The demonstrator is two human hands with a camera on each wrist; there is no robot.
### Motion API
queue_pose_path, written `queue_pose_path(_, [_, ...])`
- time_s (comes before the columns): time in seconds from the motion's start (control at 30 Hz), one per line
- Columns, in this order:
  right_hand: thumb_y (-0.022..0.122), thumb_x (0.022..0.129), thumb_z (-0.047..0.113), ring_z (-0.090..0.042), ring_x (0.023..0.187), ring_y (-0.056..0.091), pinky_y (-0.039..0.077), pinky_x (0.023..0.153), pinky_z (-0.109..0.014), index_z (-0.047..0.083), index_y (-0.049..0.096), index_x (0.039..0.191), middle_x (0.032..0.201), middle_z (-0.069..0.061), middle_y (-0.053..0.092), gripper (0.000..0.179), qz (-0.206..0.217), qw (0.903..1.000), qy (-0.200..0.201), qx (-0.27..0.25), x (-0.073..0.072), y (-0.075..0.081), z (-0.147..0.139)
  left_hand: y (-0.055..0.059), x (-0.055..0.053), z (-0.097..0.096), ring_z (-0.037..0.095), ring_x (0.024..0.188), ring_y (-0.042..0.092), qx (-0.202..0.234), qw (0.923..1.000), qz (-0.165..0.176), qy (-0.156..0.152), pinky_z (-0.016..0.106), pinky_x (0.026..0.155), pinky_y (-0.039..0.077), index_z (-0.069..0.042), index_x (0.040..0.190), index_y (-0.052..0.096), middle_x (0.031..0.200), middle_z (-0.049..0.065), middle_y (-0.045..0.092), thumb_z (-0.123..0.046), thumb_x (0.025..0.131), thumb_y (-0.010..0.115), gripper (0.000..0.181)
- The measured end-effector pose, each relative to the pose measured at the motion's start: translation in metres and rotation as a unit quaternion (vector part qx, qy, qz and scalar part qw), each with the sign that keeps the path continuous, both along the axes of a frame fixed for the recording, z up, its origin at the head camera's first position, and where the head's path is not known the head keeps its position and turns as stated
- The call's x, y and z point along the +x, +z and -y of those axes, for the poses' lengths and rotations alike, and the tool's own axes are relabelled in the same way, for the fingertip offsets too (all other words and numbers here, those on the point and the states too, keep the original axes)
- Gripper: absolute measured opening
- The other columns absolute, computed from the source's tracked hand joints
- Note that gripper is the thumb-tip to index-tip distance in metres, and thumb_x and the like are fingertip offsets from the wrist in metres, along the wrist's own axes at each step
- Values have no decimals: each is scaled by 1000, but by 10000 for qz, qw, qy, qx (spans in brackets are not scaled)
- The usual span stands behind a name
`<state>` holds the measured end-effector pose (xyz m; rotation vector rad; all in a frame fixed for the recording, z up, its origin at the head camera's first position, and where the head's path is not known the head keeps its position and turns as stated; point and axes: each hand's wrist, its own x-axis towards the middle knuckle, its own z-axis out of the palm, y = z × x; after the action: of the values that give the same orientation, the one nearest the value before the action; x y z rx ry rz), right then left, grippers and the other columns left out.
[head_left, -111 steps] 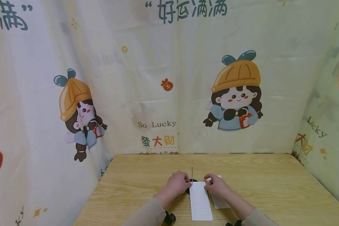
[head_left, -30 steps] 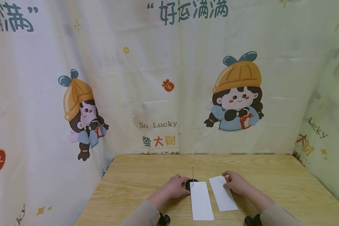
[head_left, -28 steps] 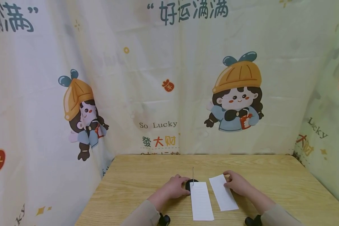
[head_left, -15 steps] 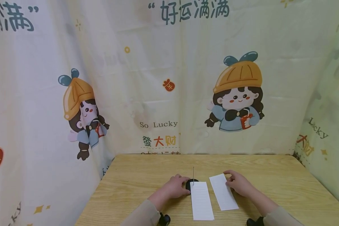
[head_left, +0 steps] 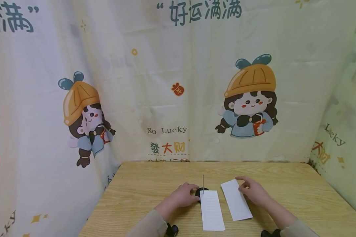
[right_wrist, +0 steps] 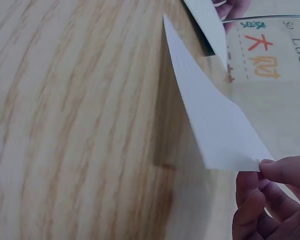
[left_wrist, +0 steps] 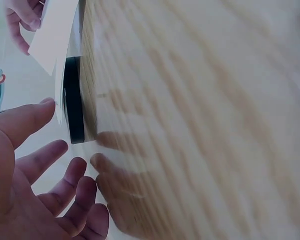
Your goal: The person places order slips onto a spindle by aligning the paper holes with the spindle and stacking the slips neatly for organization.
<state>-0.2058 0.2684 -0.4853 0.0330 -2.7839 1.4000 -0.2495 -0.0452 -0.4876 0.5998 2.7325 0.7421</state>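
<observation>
A bill spike stands on the table, with a black round base and a thin upright metal rod. White ruled paper slips lie on the spike, the rod passing near their top left corner. My left hand is at the left of the base; in the left wrist view its fingers are spread and loosely bent beside the base, holding nothing. To the right, my right hand pinches another white paper slip at its upper right edge. In the right wrist view that slip is tilted off the tabletop.
The wooden table reaches back to a cream curtain printed with cartoon figures and lettering. Black wrist devices sit by both sleeves near the front.
My right hand has left the slips on the spike, taken hold of the other slip and shifted it right and away from me. My left hand has drawn back slightly left of the rod.
</observation>
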Motion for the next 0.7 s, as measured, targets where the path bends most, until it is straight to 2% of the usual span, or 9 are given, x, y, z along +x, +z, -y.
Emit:
queue_pose_path(0.2, [60,96,1,-22,67,55,47,53,-32,2,51,139,90,-9,59,44,59,9995,51,-291,3,7,-1,2,0,1,22,102,58,306,9995,39,46,45,91,47,-20,132,63,111,4,61,-37,92,70,44])
queue_pose_path(0.47, [60,97,3,-25,69,58,48,52,-33,4,49,142,93,-9,60,46,-90,9991,76,-407,6,18,1,9,1,3,22,100,59,755,9971,47,63,44,84,50,-16,132,62,113,5,61,-34,94,69,42])
queue_pose_path(0.7, [60,97,5,-24,71,58,49,54,-36,7,51,142,95,-9,62,46,-46,9989,-44,-464,8,27,5,16,3,1,19,98,56,949,9950,-80,289,44,83,49,-19,132,62,113,0,60,-35,96,66,40])
